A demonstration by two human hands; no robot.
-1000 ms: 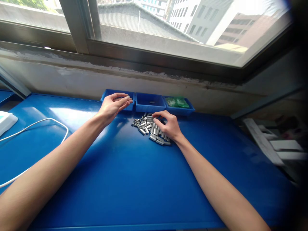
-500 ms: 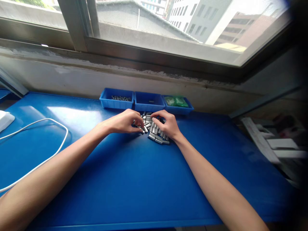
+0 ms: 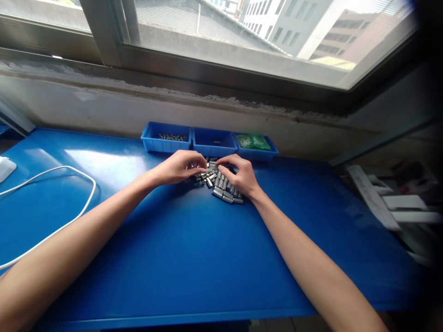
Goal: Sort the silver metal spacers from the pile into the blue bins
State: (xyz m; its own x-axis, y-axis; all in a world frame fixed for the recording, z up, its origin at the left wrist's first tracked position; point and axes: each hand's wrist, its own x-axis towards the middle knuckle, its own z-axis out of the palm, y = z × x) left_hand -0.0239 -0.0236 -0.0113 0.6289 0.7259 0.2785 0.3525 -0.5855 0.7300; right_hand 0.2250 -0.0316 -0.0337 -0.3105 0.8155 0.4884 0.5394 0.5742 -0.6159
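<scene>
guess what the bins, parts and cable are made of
Bins: likely plastic, blue, going by their smooth, evenly coloured walls. Parts: probably metal, silvery, from their bright glints; which metal can't be told. Cable: seemingly a plastic or rubber sheath, smooth and white, lying in a loose curve.

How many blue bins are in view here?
3, side by side at the back of the table: the left bin holds small metal parts, the middle bin a small piece, the right bin green plastic packaging. No bin looks hidden.
</scene>
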